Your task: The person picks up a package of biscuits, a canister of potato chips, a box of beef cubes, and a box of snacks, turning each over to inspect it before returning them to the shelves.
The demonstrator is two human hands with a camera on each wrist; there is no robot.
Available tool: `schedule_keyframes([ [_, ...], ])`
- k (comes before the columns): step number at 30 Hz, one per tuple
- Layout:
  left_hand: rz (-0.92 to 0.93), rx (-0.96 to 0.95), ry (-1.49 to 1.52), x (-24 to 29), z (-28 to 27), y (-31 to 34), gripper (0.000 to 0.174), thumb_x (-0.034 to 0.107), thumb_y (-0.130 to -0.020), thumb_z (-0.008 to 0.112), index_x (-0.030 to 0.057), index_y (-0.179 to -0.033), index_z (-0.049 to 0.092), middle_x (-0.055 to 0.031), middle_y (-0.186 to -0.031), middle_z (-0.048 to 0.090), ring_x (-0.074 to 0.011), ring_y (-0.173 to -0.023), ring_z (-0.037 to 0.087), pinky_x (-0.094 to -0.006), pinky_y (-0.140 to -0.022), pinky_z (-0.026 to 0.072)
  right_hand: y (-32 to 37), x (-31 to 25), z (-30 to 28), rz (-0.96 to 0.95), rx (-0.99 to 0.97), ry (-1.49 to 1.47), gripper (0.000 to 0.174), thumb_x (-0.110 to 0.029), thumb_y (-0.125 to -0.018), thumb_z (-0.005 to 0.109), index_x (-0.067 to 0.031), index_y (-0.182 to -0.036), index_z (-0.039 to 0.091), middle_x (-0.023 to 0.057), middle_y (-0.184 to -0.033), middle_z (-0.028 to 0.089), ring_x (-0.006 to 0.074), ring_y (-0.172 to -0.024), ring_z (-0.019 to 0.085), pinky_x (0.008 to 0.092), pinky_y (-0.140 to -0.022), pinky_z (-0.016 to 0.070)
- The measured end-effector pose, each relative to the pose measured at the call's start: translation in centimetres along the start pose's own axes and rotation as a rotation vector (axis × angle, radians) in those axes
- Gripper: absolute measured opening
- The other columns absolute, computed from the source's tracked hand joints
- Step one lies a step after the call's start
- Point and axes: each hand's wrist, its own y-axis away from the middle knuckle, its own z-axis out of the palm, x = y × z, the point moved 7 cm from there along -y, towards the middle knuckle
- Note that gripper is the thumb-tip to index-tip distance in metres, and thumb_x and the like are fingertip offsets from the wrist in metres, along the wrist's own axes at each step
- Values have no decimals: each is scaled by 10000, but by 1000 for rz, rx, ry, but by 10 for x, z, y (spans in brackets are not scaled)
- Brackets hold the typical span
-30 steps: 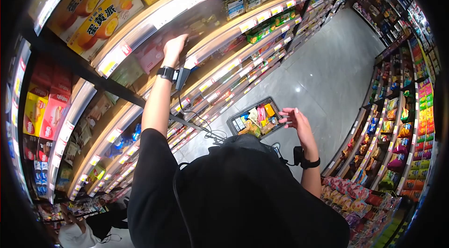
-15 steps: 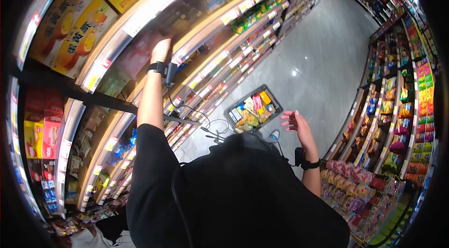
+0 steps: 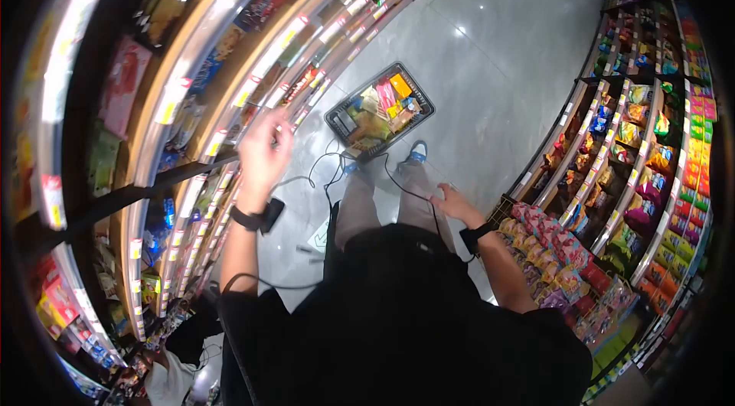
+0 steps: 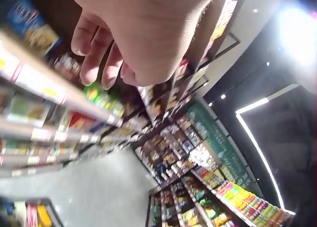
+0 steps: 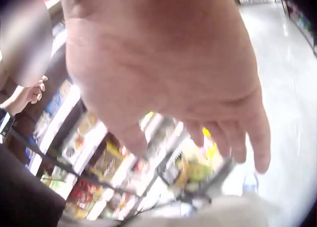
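In the head view the left hand [image 3: 265, 147] is in the air in front of the left shelves, its fingers loosely bent and nothing in them. The left wrist view shows that hand [image 4: 133, 36] from close up, fingers hanging beside a shelf edge. Low at the person's right side, the right hand [image 3: 458, 207] is empty with relaxed fingers; the right wrist view shows its palm [image 5: 168, 63] and spread fingers. On the floor ahead of the shoes stands a black basket [image 3: 429, 106] holding several packaged snacks, among them a yellow pack [image 3: 400, 86].
Snack shelves [image 3: 203, 46] line the left, close to the left arm. More shelves [image 3: 612, 130] curve along the right, with a rack of pink packs [image 3: 551, 234] near the right elbow. Cables [image 3: 331, 169] hang over the grey floor [image 3: 490, 61]. Another person [image 3: 170, 379] is at the lower left.
My left hand has come out of the shelf and down toward the body, empty. The right hand has dropped a little toward the legs. The view has tilted down, showing both shoes and the basket higher up.
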Motion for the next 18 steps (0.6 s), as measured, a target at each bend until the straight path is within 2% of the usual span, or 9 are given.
schedule_keyframes([
  [2, -190, -383, -9, -27, 96, 41, 292, 132, -877, 678, 112, -1168, 658, -41, -886, 720, -231, -650, 683, -368, -627, 544, -29, 67, 51, 107, -141, 48, 889, -577, -816, 701, 21, -1405, 410, 313, -1286, 550, 425, -1202, 563, 458, -1028, 458],
  [4, -400, -624, -16, -93, 196, 102, 383, 209, -858, 678, 131, -1230, 634, -62, -942, 733, -282, -683, 697, -422, -659, 551, -26, 103, 92, 248, -290, 244, 1009, -595, -788, 709, 28, -1462, 289, 345, -1346, 468, 474, -1260, 499, 497, -1059, 433],
  [5, -435, -649, -20, -120, 238, 128, 421, 239, -847, 677, 138, -1252, 626, -75, -912, 731, -305, -675, 692, -443, -665, 551, -34, 112, 105, 308, -361, 347, 1073, -604, -774, 712, 32, -1490, 228, 360, -1376, 428, 498, -1288, 467, 516, -1074, 421],
  [6, -508, -758, -41, -152, 281, 156, 479, 247, -832, 696, 85, -1271, 593, -131, -1000, 720, -329, -815, 701, -455, -740, 549, -29, 93, 92, 392, -390, 294, 1125, -592, -778, 703, 36, -1517, 134, 349, -1425, 365, 526, -1300, 429, 569, -1052, 416],
  [8, -501, -740, -145, -205, 353, 208, 530, 257, -812, 720, 50, -1275, 564, -165, -1133, 673, -344, -982, 660, -468, -827, 527, -36, 90, 93, 427, -338, 319, 1092, -554, -787, 698, 34, -1519, 141, 346, -1420, 365, 513, -1289, 439, 578, -1028, 429],
  [12, -408, -765, -367, -266, 461, 234, 725, 327, -784, 763, 9, -1368, 477, -186, -1354, 546, -348, -1272, 512, -472, -1012, 445, -57, 110, 105, 378, -173, 286, 1037, -484, -795, 690, 40, -1514, 156, 345, -1426, 353, 489, -1283, 431, 587, -1005, 423],
  [15, -379, -679, -360, -306, 526, 227, 727, 330, -771, 763, 4, -1354, 477, -169, -1370, 521, -347, -1296, 481, -488, -1037, 421, -56, 121, 114, 332, -56, 318, 1008, -442, -802, 681, 55, -1509, 164, 349, -1436, 343, 488, -1291, 409, 586, -1021, 395],
  [16, -388, -693, -401, -321, 545, 226, 709, 315, -769, 760, 5, -1345, 484, -166, -1353, 531, -341, -1281, 491, -486, -1029, 428, -57, 125, 115, 356, -77, 275, 1020, -440, -798, 683, 68, -1511, 159, 353, -1446, 331, 494, -1301, 388, 579, -1054, 360],
  [18, -397, -709, -482, -352, 577, 226, 675, 285, -766, 752, 6, -1325, 497, -160, -1321, 553, -329, -1253, 512, -483, -1014, 441, -54, 131, 120, 365, -66, 240, 1033, -432, -791, 691, 70, -1514, 149, 352, -1447, 329, 498, -1299, 389, 578, -1062, 354],
])
